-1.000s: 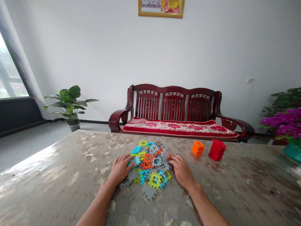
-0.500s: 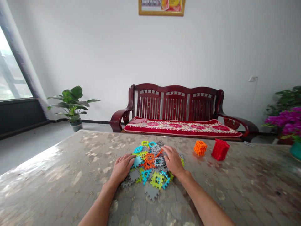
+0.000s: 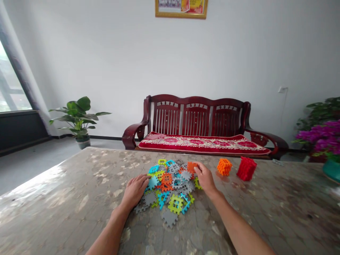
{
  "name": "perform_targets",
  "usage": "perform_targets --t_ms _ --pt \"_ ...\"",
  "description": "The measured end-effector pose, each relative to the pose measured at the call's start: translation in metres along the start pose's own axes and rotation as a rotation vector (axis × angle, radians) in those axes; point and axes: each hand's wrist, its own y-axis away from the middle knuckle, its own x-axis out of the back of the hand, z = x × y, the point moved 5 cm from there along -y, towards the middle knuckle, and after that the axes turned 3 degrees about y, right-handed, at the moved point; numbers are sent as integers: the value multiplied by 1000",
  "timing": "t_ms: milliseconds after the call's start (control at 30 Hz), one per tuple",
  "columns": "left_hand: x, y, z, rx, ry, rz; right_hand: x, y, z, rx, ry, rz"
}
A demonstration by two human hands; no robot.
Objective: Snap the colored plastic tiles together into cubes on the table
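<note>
A pile of flat notched plastic pieces in grey, blue, green and orange (image 3: 166, 177) lies on the patterned table (image 3: 101, 198). My right hand (image 3: 205, 179) pinches a flat orange piece (image 3: 191, 167) over the pile's right back edge. On the pile's left side rests my left hand (image 3: 136, 189), fingers stretched out with their tips by a light blue piece (image 3: 153, 182); nothing is held in it. Right of my right hand stand an orange stack (image 3: 224, 166) and a taller red stack (image 3: 246, 168).
Behind the table is a dark red wooden bench (image 3: 196, 118) with a red patterned cushion. A teal pot (image 3: 332, 170) of purple flowers stands at the right edge. One small grey piece (image 3: 278, 162) lies near the table's back edge. A potted plant (image 3: 79, 118) is on the floor at left.
My right hand has taken hold of the orange piece and lifted it up and to the right from the pile. My left hand stays at the pile's left side.
</note>
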Motion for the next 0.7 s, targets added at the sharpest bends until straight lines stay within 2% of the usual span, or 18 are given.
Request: perform_targets --t_ms 100,167,300,500,700 --pt "-1 0 -1 -3 -2 6 37 0 34 -60 70 88" --pt "-1 -1 -1 -6 -3 11 57 2 55 -102 162 81" --pt "-2 -1 -2 -8 -7 23 80 12 82 -157 268 79" --pt "-3 -2 -6 -10 -3 20 84 31 81 -70 526 151" --pt "-3 -2 -6 -17 -8 15 74 36 67 -97 776 37"
